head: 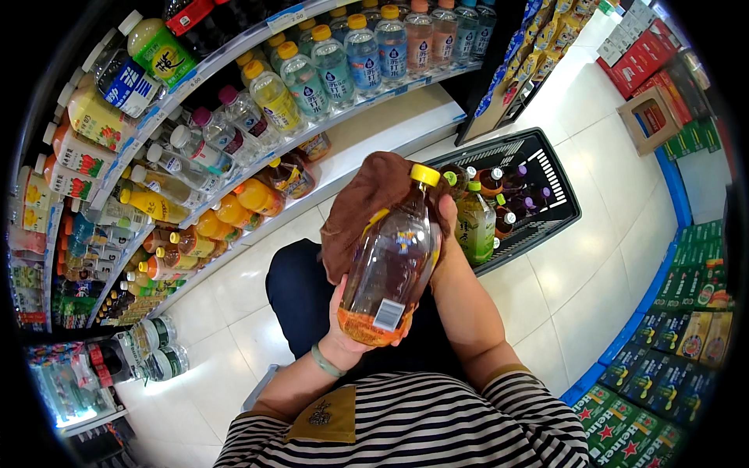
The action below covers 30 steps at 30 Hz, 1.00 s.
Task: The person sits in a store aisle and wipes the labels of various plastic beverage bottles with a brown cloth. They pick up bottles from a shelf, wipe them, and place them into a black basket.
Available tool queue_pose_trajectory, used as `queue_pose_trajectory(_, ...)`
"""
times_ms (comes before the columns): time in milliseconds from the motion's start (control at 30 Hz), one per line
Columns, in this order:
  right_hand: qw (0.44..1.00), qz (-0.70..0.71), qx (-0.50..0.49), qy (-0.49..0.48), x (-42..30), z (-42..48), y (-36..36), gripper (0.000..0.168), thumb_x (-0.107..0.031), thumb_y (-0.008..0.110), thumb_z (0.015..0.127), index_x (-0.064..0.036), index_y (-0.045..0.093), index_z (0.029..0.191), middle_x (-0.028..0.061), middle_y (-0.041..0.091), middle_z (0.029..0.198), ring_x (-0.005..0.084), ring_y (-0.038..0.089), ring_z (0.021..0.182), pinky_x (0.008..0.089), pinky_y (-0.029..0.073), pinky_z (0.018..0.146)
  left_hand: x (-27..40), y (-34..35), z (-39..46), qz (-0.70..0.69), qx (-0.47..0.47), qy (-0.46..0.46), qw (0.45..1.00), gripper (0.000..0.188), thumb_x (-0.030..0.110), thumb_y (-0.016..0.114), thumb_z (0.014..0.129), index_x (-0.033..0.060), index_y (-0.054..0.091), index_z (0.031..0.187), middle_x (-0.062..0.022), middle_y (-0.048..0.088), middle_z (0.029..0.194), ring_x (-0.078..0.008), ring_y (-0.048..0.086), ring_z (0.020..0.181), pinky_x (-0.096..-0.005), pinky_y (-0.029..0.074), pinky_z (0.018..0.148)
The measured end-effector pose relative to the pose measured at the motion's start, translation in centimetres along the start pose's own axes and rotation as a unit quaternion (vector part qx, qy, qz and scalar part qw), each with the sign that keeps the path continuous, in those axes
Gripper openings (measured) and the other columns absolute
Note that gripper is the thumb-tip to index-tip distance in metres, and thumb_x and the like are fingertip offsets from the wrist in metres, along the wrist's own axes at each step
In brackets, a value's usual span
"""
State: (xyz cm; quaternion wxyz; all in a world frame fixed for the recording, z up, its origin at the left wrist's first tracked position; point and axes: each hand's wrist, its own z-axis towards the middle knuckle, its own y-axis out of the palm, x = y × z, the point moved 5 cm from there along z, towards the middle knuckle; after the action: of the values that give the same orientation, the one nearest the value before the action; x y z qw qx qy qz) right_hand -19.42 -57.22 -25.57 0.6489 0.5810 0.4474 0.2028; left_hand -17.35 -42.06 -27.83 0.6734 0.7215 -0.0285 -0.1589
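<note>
A large clear plastic drink bottle (389,257) with a yellow cap is held tilted in front of my body, its cap pointing away from me. My left hand (345,327), below a pale green bangle, grips it around its base. Pressed to the bottle's upper right side, my right hand (449,219) holds a brown cloth (366,205), which drapes past the neck and down the left side. Most of my right fingers are hidden behind the bottle and cloth. Beyond my right hand, a black plastic shopping basket (526,243) on the floor holds several bottles, including a green tea bottle (475,225).
Shelves of bottled drinks (357,61) curve along the left and far side. A lower white shelf board (386,128) runs near the basket. Snack packets (544,41) hang at the back. Stacked beer cartons (649,374) line the right, behind a blue edge (629,327). Pale tiles (562,281) cover the floor.
</note>
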Motion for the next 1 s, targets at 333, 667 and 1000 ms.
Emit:
queue_pose_trajectory(333, 0.992, 0.095, 0.075, -0.022, 3.2, -2.0, -2.9, 0.08, -0.074, 0.036, 0.087, -0.007, 0.051, 0.127, 0.0137, 0.059, 0.121, 0.0278, 0.058, 0.108, 0.0425, 0.048, 0.094, 3.0, -0.4, 0.1, 0.27, 0.236, 0.202, 0.911, 0.064, 0.045, 0.055, 0.092, 0.0047, 0.04, 0.138, -0.0151, 0.052, 0.134, -0.0352, 0.056, 0.116, -0.0477, 0.051, 0.09)
queue_pose_trajectory(667, 0.898, -0.297, 0.174, -0.275, -6.6, -8.7, -4.0, 0.072, -0.028, 0.072, 0.077, -0.001, 0.038, 0.135, 0.0127, 0.057, 0.121, 0.0239, 0.059, 0.109, 0.0369, 0.05, 0.092, 2.5, 4.7, 3.3, 0.835, 0.082, 0.262, 0.478, 0.085, 0.018, 0.087, 0.067, -0.0014, 0.039, 0.134, -0.0125, 0.05, 0.124, -0.0214, 0.053, 0.111, -0.0329, 0.042, 0.097)
queue_pose_trajectory(1000, 0.74, -0.428, 0.341, -0.39, -15.5, -16.3, -2.7, 0.053, -0.012, 0.065, 0.08, 0.003, 0.047, 0.127, 0.0151, 0.057, 0.12, 0.0245, 0.06, 0.104, 0.0336, 0.047, 0.095, -4.0, 1.5, 10.6, 0.852, -0.023, 0.182, 0.49, 0.086, 0.022, 0.079, 0.076, -0.0001, 0.03, 0.143, -0.0223, 0.038, 0.135, -0.0382, 0.047, 0.12, -0.0394, 0.044, 0.097)
